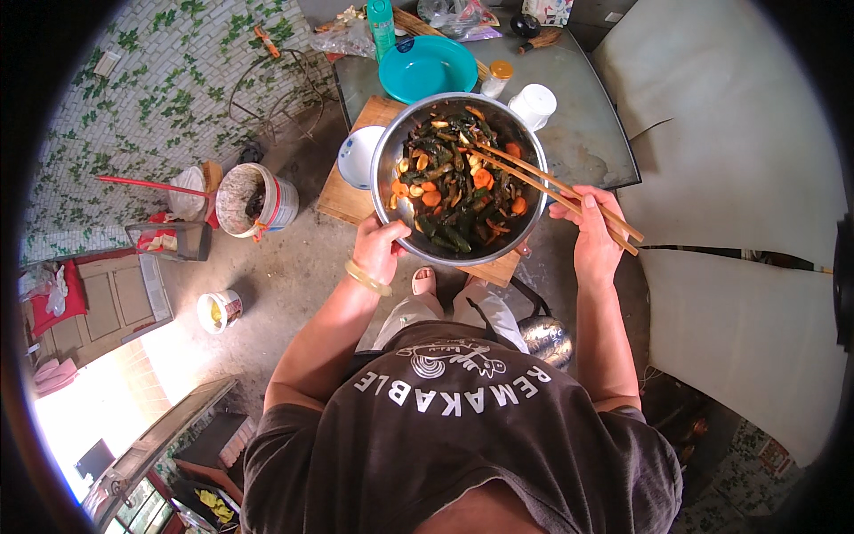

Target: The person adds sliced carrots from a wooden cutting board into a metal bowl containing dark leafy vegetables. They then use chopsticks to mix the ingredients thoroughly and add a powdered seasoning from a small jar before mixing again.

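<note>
My left hand (379,250) grips the near left rim of a stainless steel bowl (538,200), its thumb over the edge. In the bowl lie dark green vegetable strips (460,227) mixed with orange carrot slices (432,198) and pale pieces that look like peanuts or garlic. My right hand (592,230), to the right of the bowl, holds a pair of wooden chopsticks (557,189); their tips reach into the food near the bowl's middle. A white bowl with blue marks (358,157) stands at the left, partly hidden by the steel bowl. Below both lies a wooden cutting board (347,193).
On the glass-topped table (580,100) stand a teal basin (427,70), a jar with an orange lid (497,79), a white container (534,105) and a green can (381,30). Buckets (283,203) stand on the floor at the left; a patterned stool (547,339) is near my legs.
</note>
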